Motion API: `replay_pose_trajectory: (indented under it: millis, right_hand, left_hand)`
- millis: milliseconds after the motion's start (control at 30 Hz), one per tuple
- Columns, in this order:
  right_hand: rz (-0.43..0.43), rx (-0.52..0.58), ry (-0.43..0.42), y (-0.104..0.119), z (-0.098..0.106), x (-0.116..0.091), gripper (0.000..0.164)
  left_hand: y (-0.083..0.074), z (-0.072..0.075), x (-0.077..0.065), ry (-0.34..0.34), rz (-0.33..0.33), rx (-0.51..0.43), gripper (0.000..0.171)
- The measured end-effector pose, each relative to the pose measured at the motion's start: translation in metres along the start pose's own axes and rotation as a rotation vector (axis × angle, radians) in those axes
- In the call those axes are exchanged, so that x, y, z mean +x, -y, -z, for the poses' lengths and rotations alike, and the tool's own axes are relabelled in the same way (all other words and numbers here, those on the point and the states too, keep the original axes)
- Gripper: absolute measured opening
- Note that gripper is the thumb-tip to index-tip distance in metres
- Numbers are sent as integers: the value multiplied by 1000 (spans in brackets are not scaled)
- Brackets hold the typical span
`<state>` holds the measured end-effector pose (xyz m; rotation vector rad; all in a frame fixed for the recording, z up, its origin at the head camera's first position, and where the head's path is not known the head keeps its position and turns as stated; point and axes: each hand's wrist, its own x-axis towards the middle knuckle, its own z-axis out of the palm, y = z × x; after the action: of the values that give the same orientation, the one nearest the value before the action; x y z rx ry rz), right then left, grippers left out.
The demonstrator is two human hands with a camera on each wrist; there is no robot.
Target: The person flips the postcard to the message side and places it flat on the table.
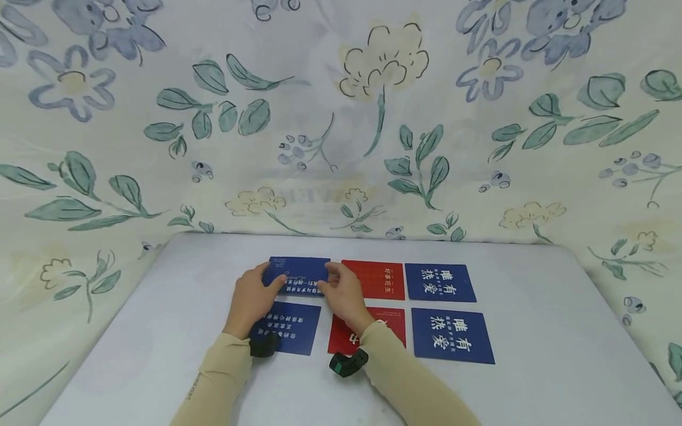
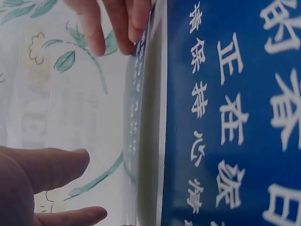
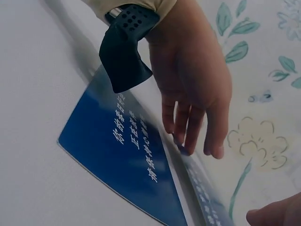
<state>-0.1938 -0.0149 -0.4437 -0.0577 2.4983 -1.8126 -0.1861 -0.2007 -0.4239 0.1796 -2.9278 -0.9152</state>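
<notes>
A blue card with white lettering [image 1: 302, 269] lies in the back row, between my two hands. My left hand [image 1: 251, 299] is at its left edge, the thumb extended over the card in the head view. From the right, my right hand [image 1: 347, 296] touches the opposite edge with its fingertips. The left wrist view shows this card [image 2: 134, 101] nearly edge-on, with the right hand's fingers [image 2: 117, 23] at its far end. In front lies a second blue card [image 1: 298, 331], partly covered by the left wrist; the right wrist view shows it too [image 3: 110, 148].
A red card [image 1: 375, 281] and a blue card [image 1: 439, 282] continue the back row. In front of them are another red card [image 1: 391, 322], partly behind the right forearm, and a blue one [image 1: 452, 335]. A flower-patterned cloth [image 1: 319, 195] rises behind the white table [image 1: 543, 331].
</notes>
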Motion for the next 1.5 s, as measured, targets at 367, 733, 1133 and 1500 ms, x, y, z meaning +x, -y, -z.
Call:
replay_pose_trajectory:
  millis: [367, 733, 1133, 1500]
  right_hand:
    - [77, 168, -75, -5, 0, 8, 43]
    - [129, 215, -149, -12, -7, 8, 41]
    - [116, 200, -201, -18, -6, 7, 31]
    - [165, 196, -193, -18, -6, 7, 31]
  left_hand:
    - [1, 3, 4, -112, 41, -42, 50]
    - [-3, 7, 2, -140, 61, -62, 50]
    - [-8, 5, 0, -205, 46, -91, 48]
    - [-11, 8, -1, -242, 37, -131, 47]
